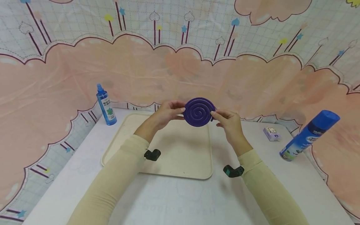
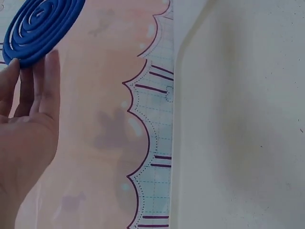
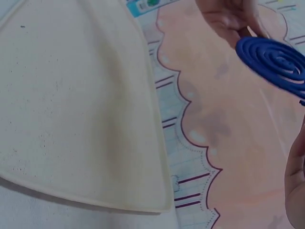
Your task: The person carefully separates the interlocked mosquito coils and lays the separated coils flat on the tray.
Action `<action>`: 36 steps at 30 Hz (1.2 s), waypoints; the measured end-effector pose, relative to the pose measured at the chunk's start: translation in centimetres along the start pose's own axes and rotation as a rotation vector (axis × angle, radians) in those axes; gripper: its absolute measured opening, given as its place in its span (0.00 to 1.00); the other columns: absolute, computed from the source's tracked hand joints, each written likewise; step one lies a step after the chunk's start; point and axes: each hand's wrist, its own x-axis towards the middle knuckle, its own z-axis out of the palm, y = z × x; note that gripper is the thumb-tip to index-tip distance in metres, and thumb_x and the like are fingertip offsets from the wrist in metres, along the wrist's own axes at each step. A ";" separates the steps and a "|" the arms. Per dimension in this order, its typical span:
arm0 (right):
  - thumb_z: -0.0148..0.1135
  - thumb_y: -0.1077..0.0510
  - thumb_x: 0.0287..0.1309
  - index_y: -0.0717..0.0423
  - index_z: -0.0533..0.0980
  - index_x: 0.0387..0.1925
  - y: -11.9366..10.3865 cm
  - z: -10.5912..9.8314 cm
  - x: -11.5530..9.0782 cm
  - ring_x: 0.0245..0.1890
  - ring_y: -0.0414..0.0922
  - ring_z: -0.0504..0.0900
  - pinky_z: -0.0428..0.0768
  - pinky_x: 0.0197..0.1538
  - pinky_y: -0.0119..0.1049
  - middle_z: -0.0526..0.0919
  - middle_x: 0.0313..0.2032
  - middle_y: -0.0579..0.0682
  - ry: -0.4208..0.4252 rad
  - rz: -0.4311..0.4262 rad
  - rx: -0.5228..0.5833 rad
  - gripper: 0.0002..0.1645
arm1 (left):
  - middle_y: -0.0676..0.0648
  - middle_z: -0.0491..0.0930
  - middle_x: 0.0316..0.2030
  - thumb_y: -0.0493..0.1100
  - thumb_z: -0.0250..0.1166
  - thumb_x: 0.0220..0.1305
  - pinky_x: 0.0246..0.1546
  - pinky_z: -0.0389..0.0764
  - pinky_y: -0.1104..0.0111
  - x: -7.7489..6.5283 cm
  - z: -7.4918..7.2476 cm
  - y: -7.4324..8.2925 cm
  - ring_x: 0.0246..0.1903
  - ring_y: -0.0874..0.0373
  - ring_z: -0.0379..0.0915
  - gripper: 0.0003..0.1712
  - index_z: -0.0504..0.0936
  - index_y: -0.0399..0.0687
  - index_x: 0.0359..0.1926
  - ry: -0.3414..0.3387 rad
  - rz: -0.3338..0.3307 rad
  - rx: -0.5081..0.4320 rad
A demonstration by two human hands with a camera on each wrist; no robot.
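No readable text — bottle (image 1: 107,107), can (image 1: 308,136) and box (image 1: 272,134) are lettered too small.

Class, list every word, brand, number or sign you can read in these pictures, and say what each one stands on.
No text reads clearly enough to quote.
Clear blue plastic spray bottle: dark label characters, too small and blurred.
Tall blue cylindrical aerosol can: light lettering, too blurred.
Small lilac rectangular box: printing too small.
White tabletop: pale lettering, too faint.
Flat purple spiral coil: no lettering visible.

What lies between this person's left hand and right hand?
A spiral coil, pinched at opposite edges by the left hand and right hand; the head view shows it.
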 end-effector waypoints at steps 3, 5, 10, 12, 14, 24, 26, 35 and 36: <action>0.71 0.60 0.62 0.35 0.86 0.27 -0.1 -0.2 0.0 0.32 0.30 0.82 0.83 0.30 0.24 0.86 0.28 0.31 -0.018 0.016 0.013 0.14 | 0.57 0.83 0.37 0.29 0.53 0.75 0.44 0.90 0.69 -0.1 0.0 -0.1 0.38 0.64 0.82 0.12 0.75 0.35 0.55 -0.050 0.009 -0.002; 0.71 0.60 0.62 0.35 0.86 0.27 0.0 -0.3 0.0 0.32 0.30 0.82 0.83 0.30 0.23 0.86 0.27 0.32 -0.023 0.016 0.015 0.14 | 0.57 0.83 0.37 0.29 0.52 0.76 0.44 0.89 0.70 -0.1 0.0 -0.3 0.39 0.65 0.81 0.11 0.75 0.37 0.54 -0.060 0.007 -0.005; 0.72 0.60 0.61 0.35 0.86 0.27 0.2 -0.2 0.0 0.32 0.30 0.82 0.83 0.31 0.24 0.86 0.28 0.31 -0.025 -0.023 -0.012 0.13 | 0.60 0.86 0.35 0.30 0.52 0.76 0.42 0.87 0.71 0.0 0.0 -0.3 0.37 0.65 0.82 0.20 0.69 0.34 0.66 -0.054 0.003 -0.025; 0.73 0.59 0.60 0.36 0.86 0.27 0.3 -0.1 -0.1 0.31 0.31 0.82 0.83 0.31 0.24 0.86 0.28 0.32 -0.012 -0.049 -0.031 0.12 | 0.59 0.86 0.35 0.30 0.52 0.76 0.40 0.88 0.69 -0.1 0.1 -0.3 0.36 0.64 0.83 0.23 0.66 0.37 0.69 -0.044 0.009 -0.026; 0.74 0.59 0.59 0.37 0.86 0.28 0.4 0.0 -0.2 0.30 0.31 0.82 0.82 0.31 0.24 0.86 0.27 0.32 0.011 -0.075 -0.054 0.10 | 0.58 0.85 0.33 0.30 0.53 0.76 0.37 0.89 0.68 -0.1 0.2 -0.2 0.33 0.63 0.83 0.23 0.65 0.40 0.68 -0.024 0.019 -0.024; 0.75 0.60 0.57 0.50 0.88 0.33 0.7 0.3 -0.5 0.28 0.32 0.82 0.82 0.30 0.24 0.87 0.27 0.32 0.043 -0.142 -0.065 0.02 | 0.47 0.79 0.43 0.30 0.52 0.74 0.34 0.91 0.68 0.0 1.1 -0.4 0.35 0.62 0.81 0.16 0.76 0.29 0.58 0.077 -0.012 0.071; 0.74 0.60 0.58 0.44 0.87 0.31 0.8 0.2 -0.5 0.29 0.31 0.82 0.83 0.30 0.24 0.87 0.28 0.31 0.030 -0.106 -0.055 0.06 | 0.45 0.79 0.45 0.30 0.53 0.74 0.35 0.91 0.67 0.0 1.2 -0.6 0.35 0.62 0.81 0.16 0.76 0.28 0.58 0.100 0.000 0.091; 0.68 0.61 0.65 0.38 0.87 0.24 0.3 0.2 -0.6 0.27 0.31 0.83 0.80 0.29 0.24 0.87 0.24 0.34 0.000 0.208 0.243 0.16 | 0.37 0.81 0.49 0.28 0.54 0.73 0.35 0.90 0.70 -0.1 1.6 -0.7 0.34 0.67 0.82 0.16 0.79 0.26 0.57 0.156 0.090 0.123; 0.67 0.61 0.65 0.38 0.87 0.23 0.2 0.3 -0.6 0.27 0.30 0.83 0.79 0.29 0.24 0.87 0.24 0.33 0.015 0.228 0.263 0.17 | 0.36 0.81 0.50 0.28 0.54 0.73 0.34 0.90 0.70 -0.1 1.7 -0.6 0.34 0.67 0.82 0.16 0.80 0.25 0.57 0.161 0.096 0.124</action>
